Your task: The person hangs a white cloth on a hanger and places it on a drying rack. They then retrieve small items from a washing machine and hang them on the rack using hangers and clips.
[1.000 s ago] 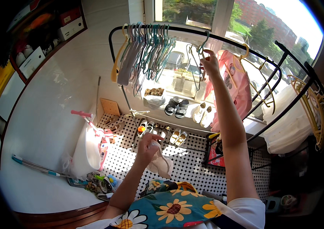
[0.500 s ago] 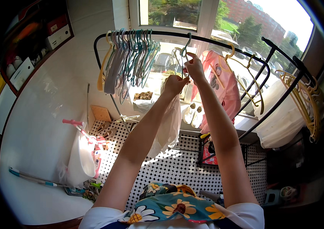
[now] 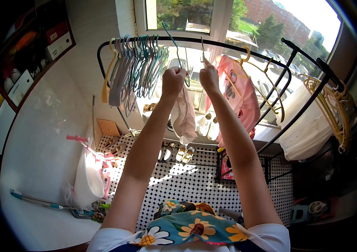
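Both hands have come up closer to the black rail (image 3: 237,42) than half a second ago, and the wire hanger now shows plainly between them. At one second ago the left hand was still down near the waist; now it is raised beside the right. The left hand (image 3: 174,80) is closed in a fist around the pale cloth (image 3: 183,115), which hangs down from it over the shoes. The right hand (image 3: 209,77) pinches the thin wire hanger (image 3: 176,46) with fingers pressed together, just below the rail. The two hands are near each other but not touching.

Open room lies between the bunch of hangers (image 3: 134,69) on the left and the pink garment (image 3: 235,96) on the right; the hands work in that gap. The pink garment hangs just beside the right wrist. Further right, yellow hangers (image 3: 334,109) hang on the far bar, with a white cloth (image 3: 308,130) below them. Below, shoes (image 3: 206,126) sit along the window ledge and on the tiled floor (image 3: 187,180). A white tub (image 3: 88,176) stands at the left wall.

Whether the hanger's hook is over the rail is hard to make out against the bright window. The picture's dark rim cuts off the shelves at far left.
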{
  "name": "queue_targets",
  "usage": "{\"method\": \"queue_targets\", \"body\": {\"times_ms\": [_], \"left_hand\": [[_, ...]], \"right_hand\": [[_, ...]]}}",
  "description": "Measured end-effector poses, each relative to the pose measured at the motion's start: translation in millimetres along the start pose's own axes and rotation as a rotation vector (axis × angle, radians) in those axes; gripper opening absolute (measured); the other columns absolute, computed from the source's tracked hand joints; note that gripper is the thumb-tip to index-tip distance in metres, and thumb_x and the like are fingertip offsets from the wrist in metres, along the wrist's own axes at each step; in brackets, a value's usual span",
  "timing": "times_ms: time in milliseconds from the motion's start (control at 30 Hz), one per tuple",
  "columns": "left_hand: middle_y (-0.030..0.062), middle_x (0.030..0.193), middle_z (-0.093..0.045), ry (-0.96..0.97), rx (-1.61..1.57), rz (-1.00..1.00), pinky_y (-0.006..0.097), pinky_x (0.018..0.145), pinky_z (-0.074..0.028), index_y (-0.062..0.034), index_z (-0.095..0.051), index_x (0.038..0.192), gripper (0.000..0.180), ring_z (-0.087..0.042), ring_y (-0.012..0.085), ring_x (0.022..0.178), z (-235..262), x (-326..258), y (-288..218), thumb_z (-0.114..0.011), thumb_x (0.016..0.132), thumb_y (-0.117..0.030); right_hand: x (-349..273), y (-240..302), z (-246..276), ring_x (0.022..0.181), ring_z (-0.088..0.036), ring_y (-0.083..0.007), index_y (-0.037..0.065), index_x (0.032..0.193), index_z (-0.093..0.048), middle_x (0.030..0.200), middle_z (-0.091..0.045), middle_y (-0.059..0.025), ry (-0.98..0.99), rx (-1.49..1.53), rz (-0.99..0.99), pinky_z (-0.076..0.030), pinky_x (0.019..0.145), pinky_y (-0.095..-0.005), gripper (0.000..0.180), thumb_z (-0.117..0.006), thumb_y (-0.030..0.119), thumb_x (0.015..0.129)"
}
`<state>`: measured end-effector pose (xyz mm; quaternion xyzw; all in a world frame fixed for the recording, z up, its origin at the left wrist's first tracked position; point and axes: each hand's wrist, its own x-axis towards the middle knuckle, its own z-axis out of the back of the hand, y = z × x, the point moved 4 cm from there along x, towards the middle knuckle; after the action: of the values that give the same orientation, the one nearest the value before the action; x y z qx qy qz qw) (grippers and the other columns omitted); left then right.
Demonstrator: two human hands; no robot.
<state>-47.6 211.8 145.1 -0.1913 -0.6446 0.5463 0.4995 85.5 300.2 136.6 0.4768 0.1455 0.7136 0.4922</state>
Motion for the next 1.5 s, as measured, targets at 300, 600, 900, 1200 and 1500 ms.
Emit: {"method": "queue_targets", "body": {"times_ms": [300,600,900,1200,1500], "left_hand": [[-0.0028,0.059,-0.05,0.213,0.013,0.126,0.022,0.051,-0.033,0.0007,-0.065,0.077,0.022,-0.041,0.0043,0.055,32.7,-98.2,20.1,-0.057,0.086,-0.018],[0.0074,0.067,-0.057,0.315,0.212,0.032,0.029,0.057,-0.041,0.0026,-0.06,0.078,0.017,-0.051,0.0134,0.059,35.7,-213.6,37.5,-0.06,0.083,-0.014],[0.0093,0.089,-0.057,0.665,0.202,0.092,0.033,0.066,-0.047,-0.0054,-0.063,0.088,0.035,-0.059,0.023,0.076,11.2,-290.6,52.9,-0.069,0.078,-0.038],[0.0064,0.098,-0.05,0.382,-0.006,0.307,0.024,0.068,-0.043,-0.0024,-0.056,0.108,0.038,-0.051,0.0122,0.074,29.9,-292.4,77.1,-0.056,0.07,0.004],[0.0127,0.089,-0.054,0.098,0.219,0.006,0.033,0.075,-0.046,0.0019,-0.058,0.093,0.016,-0.057,0.0257,0.081,11.2,-261.1,50.4,-0.054,0.077,0.003]], "right_hand": [[-6.1,-14.1,27.5,0.106,-0.051,-0.0378,0.002,0.132,-0.043,0.114,-0.051,-0.0258,0.059,0.096,-0.074,-0.04,0.094,-0.0415,0.054,-0.048,0.009,0.079],[-197.0,-3.6,28.2,0.09,-0.06,-0.0234,-0.003,0.122,-0.049,0.114,-0.052,-0.0192,0.422,0.455,-0.124,-0.048,0.078,-0.0334,0.064,-0.066,0.043,0.082],[-279.2,-45.0,64.9,0.047,-0.032,-0.0036,0.002,0.121,-0.051,0.058,-0.034,0.0056,0.361,1.228,-0.664,-0.029,0.044,-0.0214,0.041,-0.049,0.034,0.095],[-342.0,-91.2,146.4,0.048,-0.028,0.0008,0.002,0.103,-0.066,0.053,-0.037,0.0091,0.275,0.479,-0.328,-0.02,0.042,-0.0225,0.029,-0.049,0.024,0.095],[-387.2,-91.8,178.7,0.054,-0.045,-0.0032,0.0,0.102,-0.065,0.069,-0.058,0.0002,0.383,0.547,-0.17,-0.034,0.045,-0.0209,0.017,-0.057,0.008,0.09]]}}
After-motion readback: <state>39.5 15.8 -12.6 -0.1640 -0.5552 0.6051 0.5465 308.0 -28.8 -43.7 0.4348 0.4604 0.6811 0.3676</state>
